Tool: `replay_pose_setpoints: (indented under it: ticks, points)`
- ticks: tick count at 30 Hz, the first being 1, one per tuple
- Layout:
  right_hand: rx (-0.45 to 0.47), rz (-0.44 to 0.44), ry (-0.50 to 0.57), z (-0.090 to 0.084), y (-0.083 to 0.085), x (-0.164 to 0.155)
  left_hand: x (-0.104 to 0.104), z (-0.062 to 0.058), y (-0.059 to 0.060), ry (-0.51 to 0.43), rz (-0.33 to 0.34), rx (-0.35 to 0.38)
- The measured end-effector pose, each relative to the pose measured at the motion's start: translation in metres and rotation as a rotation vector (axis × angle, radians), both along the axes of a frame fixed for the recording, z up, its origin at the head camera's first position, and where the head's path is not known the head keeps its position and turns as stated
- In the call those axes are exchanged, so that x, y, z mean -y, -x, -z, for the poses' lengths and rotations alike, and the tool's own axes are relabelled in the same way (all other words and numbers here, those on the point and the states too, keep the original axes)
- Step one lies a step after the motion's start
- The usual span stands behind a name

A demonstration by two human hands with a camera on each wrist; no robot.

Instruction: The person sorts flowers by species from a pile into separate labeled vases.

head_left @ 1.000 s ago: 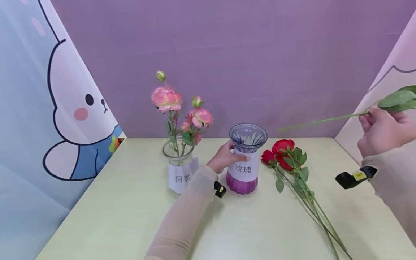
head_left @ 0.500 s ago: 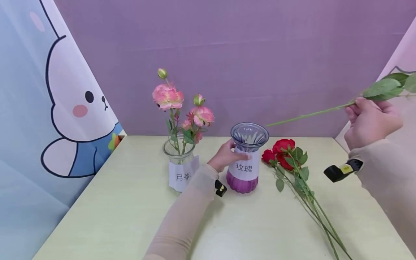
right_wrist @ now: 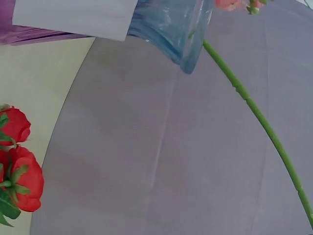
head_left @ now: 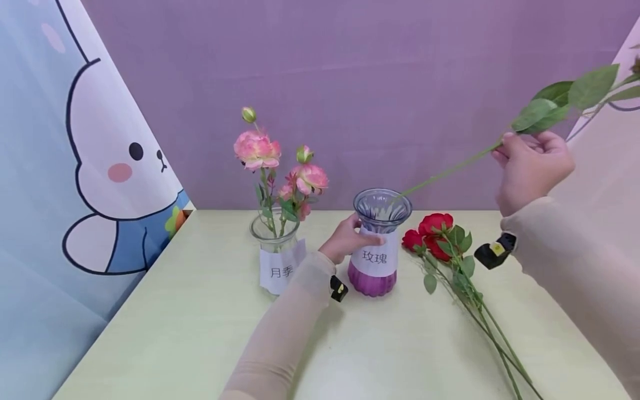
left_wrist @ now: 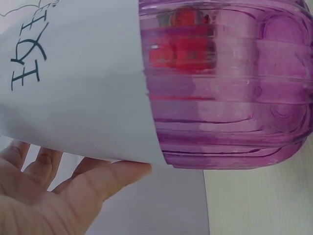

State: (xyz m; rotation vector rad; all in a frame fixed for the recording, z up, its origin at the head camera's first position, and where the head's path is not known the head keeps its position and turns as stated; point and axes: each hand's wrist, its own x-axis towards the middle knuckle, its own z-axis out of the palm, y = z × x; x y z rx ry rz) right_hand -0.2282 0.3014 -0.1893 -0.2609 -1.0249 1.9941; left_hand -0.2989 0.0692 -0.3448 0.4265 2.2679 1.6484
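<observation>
Vase (head_left: pixel 372 282) toward back edge of desk (head_left: pixel 390 344), room in front; left hand (head_left: pixel 349 240) gripping it, raised right hand (head_left: pixel 535 171) pinching a stem (right_wrist: pixel 265 123).

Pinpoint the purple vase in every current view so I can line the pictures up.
Head: the purple vase is just right of centre, in the left hand.
Left wrist: it lies sideways across the top, purple base to the right.
Right wrist: it is cropped at upper left, sideways, rim pointing right.
Shared landmark: the white paper label round its middle.
</observation>
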Motion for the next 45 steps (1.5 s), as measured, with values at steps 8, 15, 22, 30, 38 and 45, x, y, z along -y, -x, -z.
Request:
replay_pose_setpoints:
  ticks: [8,15,22,30,38,45]
  points:
    - [0.061,-0.025,-0.211,0.002,0.008,0.023,0.0,0.001,-0.002,0.02,-0.012,0.0]
    - [0.068,-0.065,-0.339,0.005,0.016,0.036,0.0,0.0,-0.002,0.03,-0.021,-0.012]
    - [0.087,-0.105,-0.424,0.008,0.02,0.041,0.0,0.0,0.0,0.012,-0.02,-0.01]
    - [0.201,-0.094,-0.623,0.015,0.018,0.051,0.001,0.0,-0.001,0.012,-0.025,-0.011]
    - [0.281,-0.07,-0.744,0.026,0.018,0.057,0.002,0.0,-0.004,-0.013,-0.025,-0.015]
    - [0.297,-0.133,-0.783,0.038,0.016,0.062,0.002,0.0,-0.005,-0.022,-0.02,-0.017]
